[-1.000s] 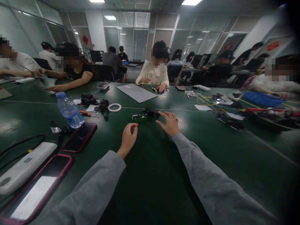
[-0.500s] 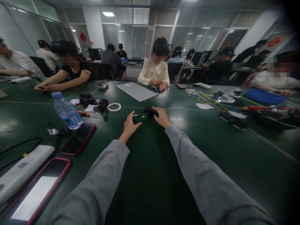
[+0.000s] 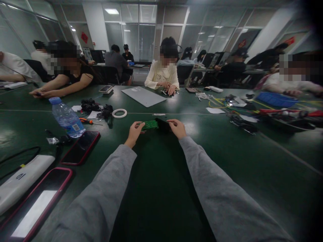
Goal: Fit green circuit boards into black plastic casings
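Both hands meet on a small green board at arm's reach, straight ahead.

The left hand [image 3: 134, 132] pinches the left end of the green circuit board [image 3: 150, 125], and the right hand [image 3: 177, 128] grips the black part [image 3: 163, 124] joined to its right end, so the pair runs left to right between them, just above the dark green tabletop [image 3: 161, 188] (whether it touches the surface I cannot tell). Neither hand is nearer; each closes on its own end. A roll of white tape [image 3: 119, 113] lies beyond, a water bottle [image 3: 66, 117] and a red-edged phone [image 3: 80, 148] off left. Other people work across the glass-walled room.
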`<state>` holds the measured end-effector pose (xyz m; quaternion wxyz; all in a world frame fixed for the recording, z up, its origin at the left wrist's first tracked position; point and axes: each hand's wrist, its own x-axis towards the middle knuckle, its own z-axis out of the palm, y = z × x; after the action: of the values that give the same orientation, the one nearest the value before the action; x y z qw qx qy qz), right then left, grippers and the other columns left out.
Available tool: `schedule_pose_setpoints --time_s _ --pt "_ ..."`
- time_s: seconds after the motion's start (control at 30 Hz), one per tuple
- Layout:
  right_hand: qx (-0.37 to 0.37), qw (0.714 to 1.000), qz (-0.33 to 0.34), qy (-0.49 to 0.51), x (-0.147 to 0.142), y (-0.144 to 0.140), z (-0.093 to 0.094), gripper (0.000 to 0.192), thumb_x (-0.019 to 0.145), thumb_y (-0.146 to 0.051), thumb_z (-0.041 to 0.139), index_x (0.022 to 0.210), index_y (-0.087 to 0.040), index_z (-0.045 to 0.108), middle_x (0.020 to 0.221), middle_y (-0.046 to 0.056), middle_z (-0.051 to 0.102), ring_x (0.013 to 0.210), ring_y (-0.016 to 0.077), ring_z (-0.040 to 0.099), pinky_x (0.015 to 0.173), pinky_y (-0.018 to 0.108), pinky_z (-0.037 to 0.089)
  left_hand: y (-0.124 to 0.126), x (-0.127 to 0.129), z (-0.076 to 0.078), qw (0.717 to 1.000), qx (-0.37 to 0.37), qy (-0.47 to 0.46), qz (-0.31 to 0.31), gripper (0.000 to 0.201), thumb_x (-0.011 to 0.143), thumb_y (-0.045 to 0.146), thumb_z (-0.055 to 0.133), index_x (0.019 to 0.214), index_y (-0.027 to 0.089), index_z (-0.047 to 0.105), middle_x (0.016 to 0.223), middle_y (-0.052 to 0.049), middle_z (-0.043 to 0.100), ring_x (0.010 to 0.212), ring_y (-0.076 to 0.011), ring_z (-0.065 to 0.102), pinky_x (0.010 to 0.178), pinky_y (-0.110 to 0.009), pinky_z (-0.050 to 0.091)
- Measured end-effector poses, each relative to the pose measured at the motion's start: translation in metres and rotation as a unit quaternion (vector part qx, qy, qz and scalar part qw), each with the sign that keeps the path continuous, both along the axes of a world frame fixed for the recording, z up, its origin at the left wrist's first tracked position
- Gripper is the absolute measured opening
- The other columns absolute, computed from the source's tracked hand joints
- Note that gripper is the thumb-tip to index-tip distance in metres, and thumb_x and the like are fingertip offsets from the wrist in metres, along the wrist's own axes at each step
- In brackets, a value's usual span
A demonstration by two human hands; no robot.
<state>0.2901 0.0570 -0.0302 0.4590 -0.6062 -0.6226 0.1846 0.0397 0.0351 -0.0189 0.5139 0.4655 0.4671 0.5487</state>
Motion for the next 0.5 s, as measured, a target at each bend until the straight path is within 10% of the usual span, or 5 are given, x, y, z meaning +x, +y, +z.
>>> schedule_pose_setpoints --time_s 0.17,0.37,0.5 --pt "-0.093 0.991 0.043 0.09 -0.002 -0.018 0.001 0.029 0.084 -0.038 0.052 0.1 -0.016 0.063 0.077 0.005 0.064 0.074 0.0172 0.062 0.069 0.031 0.052 -0.024 -0.011 0.007 0.975 -0.101 -0.179 -0.081 0.029 0.081 0.038 0.061 0.1 0.015 0.058 0.092 -0.006 0.064 0.074 -0.0119 0.063 0.066 -0.024 0.055" --pt "0.03 0.996 0.048 -0.061 -0.048 -0.057 -0.004 0.068 0.071 -0.052 0.069 0.124 -0.014 0.048 0.115 0.016 0.054 0.107 0.0276 0.055 0.094 0.044 0.047 -0.049 -0.026 0.008 0.957 -0.149 -0.227 -0.101 0.031 0.085 0.042 0.055 0.096 0.015 0.062 0.086 -0.005 0.066 0.069 -0.0105 0.063 0.058 -0.019 0.053" --pt "0.071 0.982 0.087 -0.151 -0.05 -0.072 -0.014 0.051 0.076 -0.032 0.064 0.123 -0.017 0.049 0.118 0.013 0.053 0.112 0.0265 0.053 0.098 0.044 0.045 -0.062 -0.031 0.009 0.951 -0.148 -0.246 -0.114 0.033 0.084 0.045 0.055 0.093 0.015 0.063 0.081 -0.005 0.065 0.064 -0.0108 0.061 0.05 -0.019 0.049"
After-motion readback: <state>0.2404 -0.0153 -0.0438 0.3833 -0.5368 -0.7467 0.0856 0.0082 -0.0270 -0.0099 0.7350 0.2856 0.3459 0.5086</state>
